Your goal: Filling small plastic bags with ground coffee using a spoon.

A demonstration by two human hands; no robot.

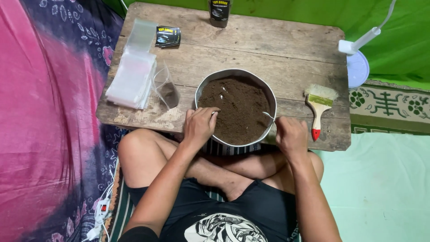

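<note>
Single view, head-worn camera: looking steeply down from above the seated person's crossed legs, facing forward across the low wooden table (286,54) toward the green backdrop (403,40). Sitting close, with the forearms entering from the bottom edge and the round metal bowl (233,74) lying near centre frame. No second view is sharing the scene.

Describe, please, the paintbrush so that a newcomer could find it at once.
On the worn wooden table, look right of the round metal bowl of dark brown powder. The paintbrush lies flat near the right edge, past the right hand. Pale bristles, a green band and a red-tipped handle mark it out.
</note>
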